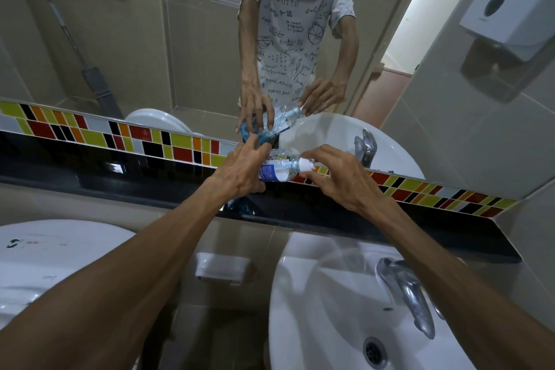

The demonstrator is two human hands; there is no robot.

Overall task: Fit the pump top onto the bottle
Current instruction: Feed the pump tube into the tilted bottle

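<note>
A clear plastic bottle (277, 166) with a blue and white label lies tilted, almost on its side, above the black ledge (120, 189), its neck pointing right. My left hand (240, 173) grips its body from the left. The white pump top (307, 165) sits at the bottle's neck, and the fingers of my right hand (339, 176) are closed around it. Whether the pump is fully seated on the neck is hidden by my fingers. The mirror (180, 54) above the ledge reflects both hands and the bottle.
A white washbasin (300, 309) with a chrome tap (405, 291) lies below on the right, a toilet cistern lid (45, 255) on the left, a white soap dish (220, 269) between them. A coloured tile strip (90, 132) runs along the mirror's base. A paper dispenser (507, 12) hangs upper right.
</note>
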